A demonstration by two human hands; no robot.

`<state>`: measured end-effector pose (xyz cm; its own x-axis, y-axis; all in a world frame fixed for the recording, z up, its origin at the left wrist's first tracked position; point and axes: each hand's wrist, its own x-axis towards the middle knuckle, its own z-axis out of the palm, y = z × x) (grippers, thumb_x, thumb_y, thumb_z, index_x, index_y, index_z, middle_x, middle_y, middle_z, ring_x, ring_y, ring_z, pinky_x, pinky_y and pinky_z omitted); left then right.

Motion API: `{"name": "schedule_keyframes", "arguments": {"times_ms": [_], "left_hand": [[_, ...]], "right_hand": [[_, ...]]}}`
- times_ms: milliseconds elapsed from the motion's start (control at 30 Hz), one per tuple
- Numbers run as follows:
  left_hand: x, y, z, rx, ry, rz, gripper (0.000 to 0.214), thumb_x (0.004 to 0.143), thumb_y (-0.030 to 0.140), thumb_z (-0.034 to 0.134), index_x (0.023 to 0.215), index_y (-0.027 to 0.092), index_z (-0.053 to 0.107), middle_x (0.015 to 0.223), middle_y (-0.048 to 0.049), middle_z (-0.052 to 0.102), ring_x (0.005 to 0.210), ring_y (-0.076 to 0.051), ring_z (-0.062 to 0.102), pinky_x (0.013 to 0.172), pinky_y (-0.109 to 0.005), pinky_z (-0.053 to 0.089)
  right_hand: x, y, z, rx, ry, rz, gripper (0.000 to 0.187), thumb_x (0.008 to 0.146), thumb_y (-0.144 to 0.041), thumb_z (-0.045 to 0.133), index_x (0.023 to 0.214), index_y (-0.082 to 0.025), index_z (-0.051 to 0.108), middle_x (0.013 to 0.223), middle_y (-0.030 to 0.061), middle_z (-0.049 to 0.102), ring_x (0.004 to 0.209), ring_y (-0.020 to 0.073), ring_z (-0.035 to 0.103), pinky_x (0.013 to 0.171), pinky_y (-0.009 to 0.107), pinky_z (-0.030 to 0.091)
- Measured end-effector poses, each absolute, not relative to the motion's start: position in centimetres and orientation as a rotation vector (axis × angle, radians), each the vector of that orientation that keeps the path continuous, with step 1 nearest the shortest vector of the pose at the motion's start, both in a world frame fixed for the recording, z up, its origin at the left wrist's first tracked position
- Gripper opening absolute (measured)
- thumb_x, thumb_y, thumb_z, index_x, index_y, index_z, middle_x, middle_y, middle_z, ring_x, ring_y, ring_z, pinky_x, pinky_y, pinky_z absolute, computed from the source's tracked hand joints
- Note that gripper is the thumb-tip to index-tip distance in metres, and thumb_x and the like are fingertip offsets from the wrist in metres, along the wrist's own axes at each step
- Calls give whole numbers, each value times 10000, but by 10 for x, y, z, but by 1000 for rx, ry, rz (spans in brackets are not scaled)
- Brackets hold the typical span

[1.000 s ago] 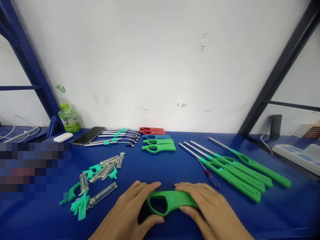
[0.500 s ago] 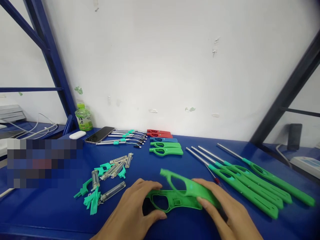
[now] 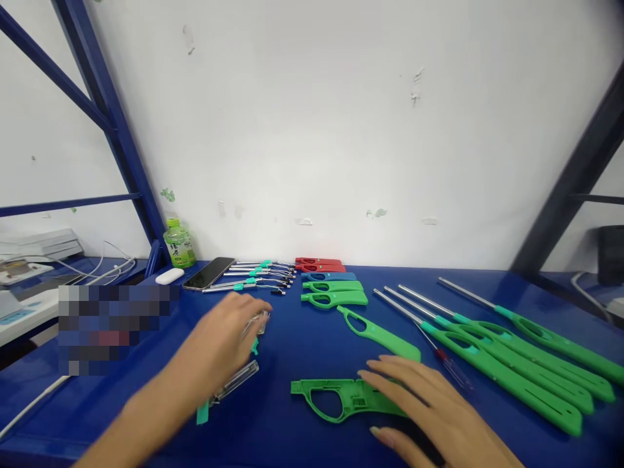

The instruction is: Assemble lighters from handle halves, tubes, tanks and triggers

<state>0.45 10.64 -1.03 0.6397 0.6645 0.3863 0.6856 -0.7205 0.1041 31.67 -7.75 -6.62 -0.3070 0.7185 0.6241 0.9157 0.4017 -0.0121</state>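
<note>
My left hand (image 3: 231, 335) is over the pile of small parts, fingers curled down. A clear plastic lighter fuel tank (image 3: 258, 323) shows under its fingertips; its thumb is hidden, so I cannot tell whether it grips. Another clear tank (image 3: 238, 379) and a teal plastic piece (image 3: 203, 412) lie beside the wrist. My right hand (image 3: 429, 409) is open, fingers spread over the right end of a green lighter handle half (image 3: 358, 396), which lies hollow side up. Beyond it rests the other green half (image 3: 380, 337), outer side up.
Green long lighters (image 3: 507, 370) with metal tubes lie at right, beside a red-handled screwdriver (image 3: 453, 370). Behind are red shells (image 3: 319, 265), a blue shell (image 3: 329, 277), green shells (image 3: 336, 298), metal tubes with wires (image 3: 253, 274), a phone (image 3: 209, 273), a white case (image 3: 169, 277) and a bottle (image 3: 179, 247).
The upper green half has left my right hand and lies on the table farther back. My left hand has moved from the hollow half to the clear tanks at left. My right hand has opened.
</note>
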Motion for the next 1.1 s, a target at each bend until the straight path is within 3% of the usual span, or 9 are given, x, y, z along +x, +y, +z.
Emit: {"name": "schedule_keyframes", "arguments": {"times_ms": [67,133,400,667,867,1000,1100], "left_hand": [[-14,149,3,-2729,-1200,-531,222,1090,323,619,1241,201,726,1244,-112,744,1199,-307,692,1036,-533,590],[-27,186,8,-2698,-1210,-428,360,1050,399,718,1342,193,672,1371,-106,688,1175,-272,709,1000,-504,615],[-35,231,-10,-2683,-1144,-205,384,1054,400,713,1374,197,655,1396,-112,674,1177,-272,708,987,-498,623],[-40,236,-17,-2657,-1096,-227,387,1052,400,716,1373,193,654,1383,-110,679,1161,-269,713,973,-492,628],[-52,198,10,-2591,-1028,-414,328,1073,411,680,1305,180,675,1253,-89,722,1043,-237,736,917,-456,638],[-47,127,23,-2546,-893,-636,425,1156,508,387,1270,219,677,1196,-110,740,1041,-312,754,919,-506,630],[-33,66,6,-2608,-761,-710,372,1172,491,376,1299,297,668,1194,-44,745,988,-190,792,868,-278,641]], "right_hand": [[315,-77,-70,-1385,-2144,-471,396,1053,-467,683,1422,-327,715,1358,20,802,1201,261,799,981,348,690],[314,-75,-75,-1389,-2144,-466,371,1065,-461,663,1400,-316,727,1355,19,803,1204,261,799,986,356,691],[311,-74,-77,-1353,-2102,-381,263,1045,-378,693,1298,-325,741,1282,3,820,1146,231,812,963,325,694],[316,-78,-76,-1316,-2090,-236,211,1059,-270,655,1231,-316,770,1247,5,827,1150,193,800,1006,254,651],[310,-79,-73,-1330,-2045,-261,245,1124,-328,545,1186,-319,782,1219,3,837,1083,194,817,940,274,679],[312,-81,-75,-1366,-2032,-212,232,1116,-355,573,1189,-334,792,1238,0,833,1102,193,814,955,276,675],[319,-87,-78,-1400,-2029,-94,204,1090,-393,636,1226,-373,787,1280,-19,819,1177,183,790,1013,251,646]]}}
